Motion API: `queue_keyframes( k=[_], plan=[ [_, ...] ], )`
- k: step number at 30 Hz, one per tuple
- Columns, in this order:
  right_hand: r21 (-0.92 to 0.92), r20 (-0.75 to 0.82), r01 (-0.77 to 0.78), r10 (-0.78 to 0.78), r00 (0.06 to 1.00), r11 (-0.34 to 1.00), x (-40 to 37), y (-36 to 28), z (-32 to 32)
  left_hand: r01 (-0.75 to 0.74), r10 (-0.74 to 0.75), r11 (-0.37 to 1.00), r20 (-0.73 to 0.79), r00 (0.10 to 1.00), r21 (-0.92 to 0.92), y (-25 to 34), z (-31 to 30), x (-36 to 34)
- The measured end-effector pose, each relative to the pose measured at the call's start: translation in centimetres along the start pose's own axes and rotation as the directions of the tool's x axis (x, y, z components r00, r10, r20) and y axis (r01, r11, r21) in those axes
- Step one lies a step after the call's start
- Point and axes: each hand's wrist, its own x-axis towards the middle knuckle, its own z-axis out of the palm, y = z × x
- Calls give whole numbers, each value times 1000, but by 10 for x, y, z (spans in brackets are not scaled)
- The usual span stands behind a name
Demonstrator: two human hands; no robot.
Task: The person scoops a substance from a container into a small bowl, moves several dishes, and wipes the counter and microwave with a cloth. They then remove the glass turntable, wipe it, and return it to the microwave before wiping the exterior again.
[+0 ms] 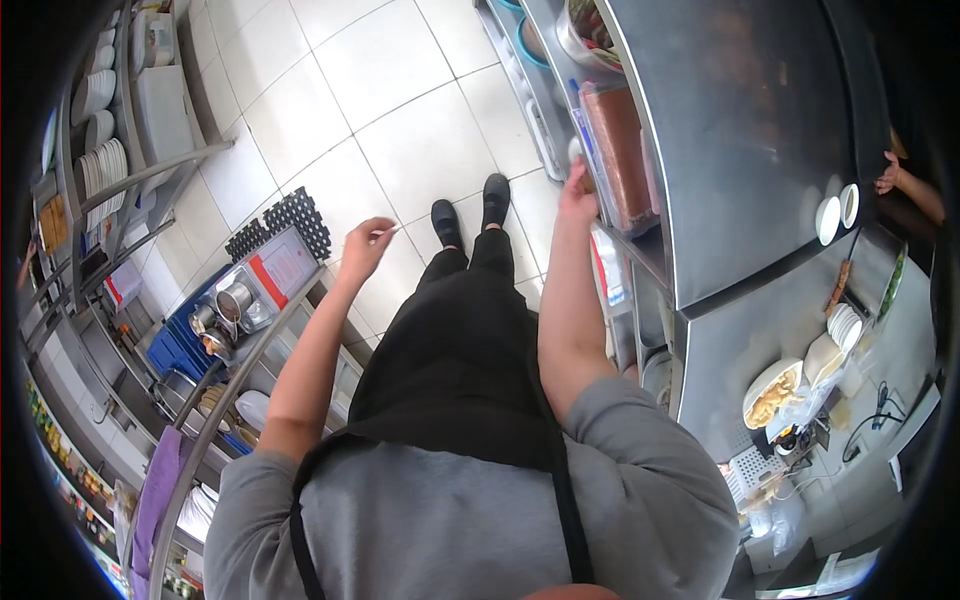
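Observation:
My left hand (pixel 366 247) is held out over the floor, apart from the rack. Its fingers are curled together, and a small white bit shows at the fingertips, too small to name. At the shelf under the steel counter, my right hand (pixel 578 200) is raised with its fingers closed around something pale and brownish that I cannot make out. Just beside that hand lies a reddish-brown packed block (pixel 618 150) in a clear plastic container. A tub of mixed food (pixel 590 38) stands farther along the same shelf.
The steel counter (pixel 745 150) on the right carries two small white bowls (pixel 828 220) and a bowl of pale food pieces (pixel 772 395). A rack with stacked white plates (pixel 103 178) and metal pots (pixel 235 300) stand on the left. Another person's hand (pixel 888 174) shows at the far right.

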Motion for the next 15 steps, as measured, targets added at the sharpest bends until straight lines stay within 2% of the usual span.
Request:
queue_keyframes(
  k=[1, 2, 3, 4, 5, 6, 7, 8, 9, 11, 12, 13, 14, 15],
  plan=[
    [35, 26, -117, 116, 993, 993, -13, -1, 0, 36, -34, 999, 86, 996, -23, 10, 12, 8],
    [67, 58, -234, 230, 971, 970, -27, 0, 1, 9, -6, 1000, 112, 994, -24, 21, 26, 17],
    [92, 68, -260, 254, 965, 961, -32, 20, 5, -23, 22, 1000, 107, 994, 7, 35, 29, 32],
    [27, 14, -262, 262, 965, 965, -49, 32, 3, 17, -23, 999, 173, 985, 38, 46, 32, 43],
    [-49, -31, -256, 255, 967, 965, -65, 36, 6, 47, -59, 997, 242, 968, 57, 57, 41, 57],
    [-288, -18, -169, 171, 985, 943, -88, 34, 19, 44, -55, 998, 252, 966, 51, 64, 53, 72],
    [-340, 16, -256, 278, 960, 905, -104, 34, 18, 219, -176, 962, 243, 954, -165, 70, 58, 85],
    [-505, -4, -292, 336, 942, 812, -129, 33, 31, 374, -290, 850, 262, 920, -372, 73, 61, 91],
    [-604, 13, -333, 426, 905, 724, -149, 31, 42, 375, -289, 852, 270, 919, -365, 77, 60, 89],
    [-759, -14, -458, 691, 723, 464, -181, 15, 65, 576, -371, 592, 444, 816, -564, 83, 53, 80],
    [-755, -10, -453, 682, 731, 475, -187, 13, 78, 667, -167, 422, 671, 723, -614, 76, 43, 70],
    [-890, -42, -366, 749, 661, 273, -194, 13, 90, 660, -45, 261, 674, 738, -705, 80, 33, 52],
    [-969, -95, -240, 800, 593, 63, -199, 14, 100, 649, -42, 195, 655, 755, -735, 84, 22, 33],
    [-968, -85, -239, 795, 601, 78, -199, 16, 110, 633, -41, 129, 634, 772, -763, 85, 13, 19]
  ],
)
